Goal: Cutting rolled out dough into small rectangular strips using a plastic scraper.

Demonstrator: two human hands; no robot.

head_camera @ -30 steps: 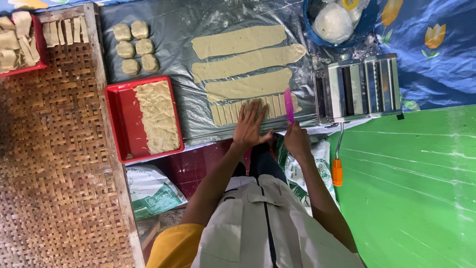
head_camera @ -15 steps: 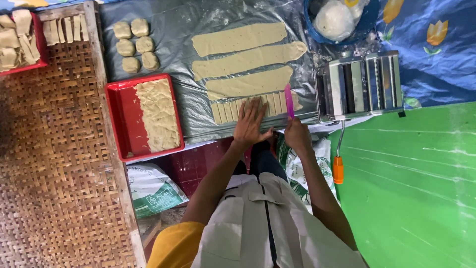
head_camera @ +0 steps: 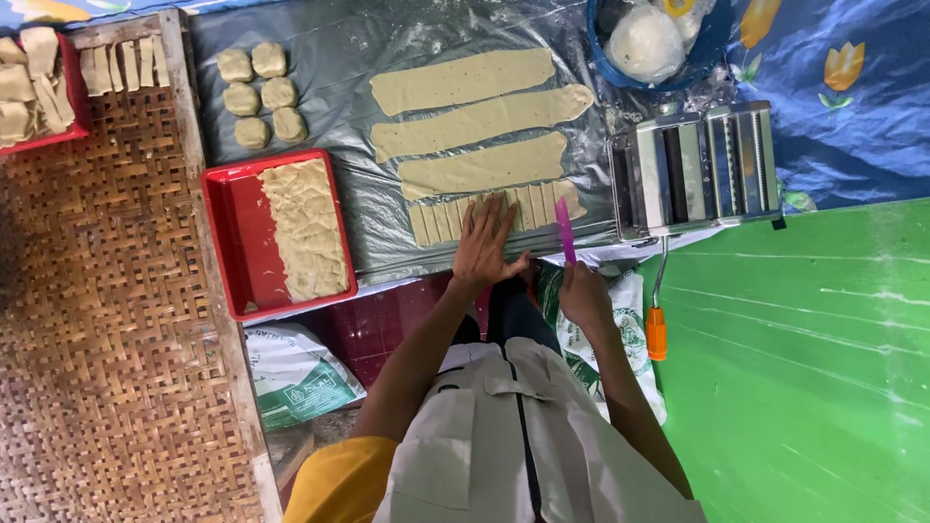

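Nearest the person, a row of cut dough strips (head_camera: 499,211) lies at the near edge of the counter (head_camera: 387,223), which is covered in grey plastic sheet. Left hand (head_camera: 484,247) pressed flat on the strips, fingers spread, closed on nothing. Right hand (head_camera: 584,291) just to the right, wrapped around the handle of a pink knife (head_camera: 564,230); blade points away from the body, its tip at the right end of the strip row. Beyond the row, three long uncut dough sheets (head_camera: 475,121) lie side by side, running left to right. Far left on the plastic, six small dough balls (head_camera: 258,97) in two columns. Near them, a red tray (head_camera: 242,242) holds a heap of thin dough pieces in its right half. Right of the knife stands a metal pasta roller (head_camera: 697,165) with an orange-handled crank (head_camera: 657,329) hanging at the counter edge. Far right, a blue bowl (head_camera: 712,39) holds a bagged lump of dough. Woven mat (head_camera: 97,339) to the left; green surface (head_camera: 804,368) to the right.
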